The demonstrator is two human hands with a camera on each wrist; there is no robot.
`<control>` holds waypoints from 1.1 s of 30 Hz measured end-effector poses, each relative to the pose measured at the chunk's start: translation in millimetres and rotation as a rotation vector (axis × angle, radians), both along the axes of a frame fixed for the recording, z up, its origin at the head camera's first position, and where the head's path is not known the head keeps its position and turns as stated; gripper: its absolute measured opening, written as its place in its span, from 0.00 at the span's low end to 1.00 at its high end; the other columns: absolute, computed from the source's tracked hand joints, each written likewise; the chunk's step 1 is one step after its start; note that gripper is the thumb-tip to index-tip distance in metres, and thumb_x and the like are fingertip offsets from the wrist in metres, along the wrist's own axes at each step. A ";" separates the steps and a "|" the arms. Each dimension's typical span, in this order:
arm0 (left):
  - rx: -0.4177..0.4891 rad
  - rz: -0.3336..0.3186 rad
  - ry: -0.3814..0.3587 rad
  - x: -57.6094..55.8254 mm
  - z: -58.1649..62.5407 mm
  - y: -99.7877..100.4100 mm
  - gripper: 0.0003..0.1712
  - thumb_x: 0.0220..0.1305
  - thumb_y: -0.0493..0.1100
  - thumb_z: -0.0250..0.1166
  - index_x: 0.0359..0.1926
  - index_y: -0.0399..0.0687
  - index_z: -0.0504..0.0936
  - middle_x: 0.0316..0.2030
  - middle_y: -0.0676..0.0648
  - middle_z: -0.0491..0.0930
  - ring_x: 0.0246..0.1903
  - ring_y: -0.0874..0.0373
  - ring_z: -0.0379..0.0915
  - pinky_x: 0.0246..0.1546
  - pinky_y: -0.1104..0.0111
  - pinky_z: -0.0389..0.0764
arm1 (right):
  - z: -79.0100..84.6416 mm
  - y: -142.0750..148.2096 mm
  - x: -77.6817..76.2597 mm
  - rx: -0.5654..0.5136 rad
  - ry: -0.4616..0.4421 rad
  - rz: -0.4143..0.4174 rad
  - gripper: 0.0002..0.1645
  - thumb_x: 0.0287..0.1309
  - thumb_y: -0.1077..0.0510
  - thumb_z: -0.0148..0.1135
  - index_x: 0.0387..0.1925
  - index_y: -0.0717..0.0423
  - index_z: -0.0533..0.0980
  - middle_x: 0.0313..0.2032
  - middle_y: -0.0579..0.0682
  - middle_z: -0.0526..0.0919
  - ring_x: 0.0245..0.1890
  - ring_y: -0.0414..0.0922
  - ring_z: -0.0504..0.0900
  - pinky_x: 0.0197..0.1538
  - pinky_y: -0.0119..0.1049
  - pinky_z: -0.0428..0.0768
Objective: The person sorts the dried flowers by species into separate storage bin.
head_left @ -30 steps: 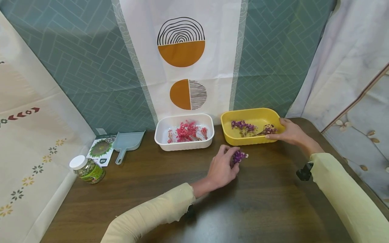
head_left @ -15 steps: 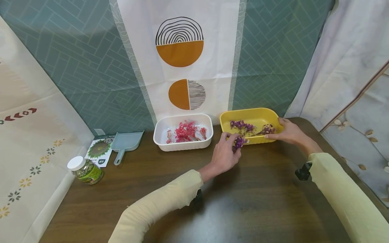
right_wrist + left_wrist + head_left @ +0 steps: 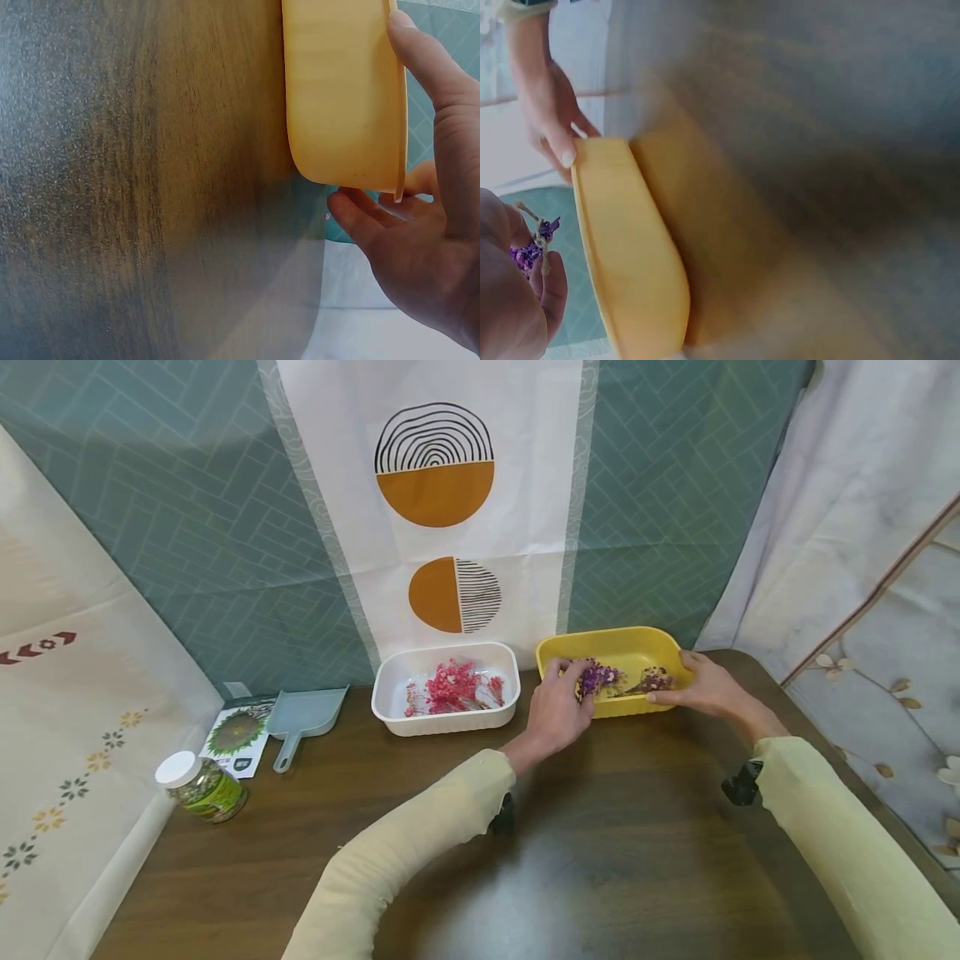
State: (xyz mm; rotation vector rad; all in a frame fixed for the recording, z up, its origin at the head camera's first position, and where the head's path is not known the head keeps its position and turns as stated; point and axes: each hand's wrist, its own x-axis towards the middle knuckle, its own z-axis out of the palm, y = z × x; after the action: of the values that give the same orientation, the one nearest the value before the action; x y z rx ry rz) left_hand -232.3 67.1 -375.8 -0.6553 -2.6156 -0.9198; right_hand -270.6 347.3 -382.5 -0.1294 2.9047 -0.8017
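My left hand pinches a small bunch of purple dried flowers over the left front part of a yellow tray. In the left wrist view, purple heads and a pale stem stick out between thumb and fingers, above the rim. Inside the tray, another dried purple sprig lies toward the right end. My right hand holds that end of the tray, thumb along the front rim and fingers round the side; the right wrist view shows the thumb at the rim. My left hand hides the tray's left front corner.
Left of the yellow tray stands a white tray with pinkish-red dried flowers. Farther left are a blue-grey dustpan, a sunflower-printed packet and a white-lidded jar. Cloth hangs behind the wooden table.
My left hand has carried the purple flowers from in front of the yellow tray up and over its rim. My right hand keeps its hold on the tray; the head view has shifted slightly.
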 end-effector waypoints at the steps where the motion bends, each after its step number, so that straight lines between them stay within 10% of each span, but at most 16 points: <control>1: -0.005 0.005 0.009 -2.9 1.4 0.9 0.28 0.63 0.41 0.68 0.64 0.50 0.77 0.53 0.43 0.70 0.37 0.53 0.76 0.37 0.63 0.79 | 0.0 -0.2 -0.2 0.000 0.003 0.000 0.76 0.49 0.28 0.70 0.75 0.74 0.42 0.71 0.79 0.47 0.68 0.75 0.52 0.66 0.69 0.54; 20: -0.064 0.128 -0.065 -45.6 3.1 15.1 0.26 0.66 0.41 0.65 0.65 0.54 0.77 0.56 0.46 0.67 0.38 0.55 0.74 0.38 0.66 0.79 | 3.0 -4.1 -2.1 -0.029 -0.040 -0.026 0.79 0.47 0.26 0.70 0.75 0.72 0.39 0.73 0.76 0.43 0.70 0.74 0.49 0.66 0.70 0.52; 33: -0.012 0.149 -0.138 -53.9 -4.6 23.0 0.29 0.66 0.38 0.64 0.68 0.54 0.75 0.57 0.44 0.65 0.37 0.55 0.73 0.36 0.69 0.78 | 3.3 -3.3 1.9 -0.038 -0.055 -0.040 0.79 0.46 0.25 0.70 0.75 0.72 0.40 0.73 0.76 0.43 0.70 0.74 0.48 0.65 0.70 0.52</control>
State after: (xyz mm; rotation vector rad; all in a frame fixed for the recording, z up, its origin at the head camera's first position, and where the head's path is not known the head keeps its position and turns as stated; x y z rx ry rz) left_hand -286.2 90.1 -380.5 -0.4066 -2.7488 -0.9343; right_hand -268.7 344.0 -379.2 -0.0514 2.8498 -0.8531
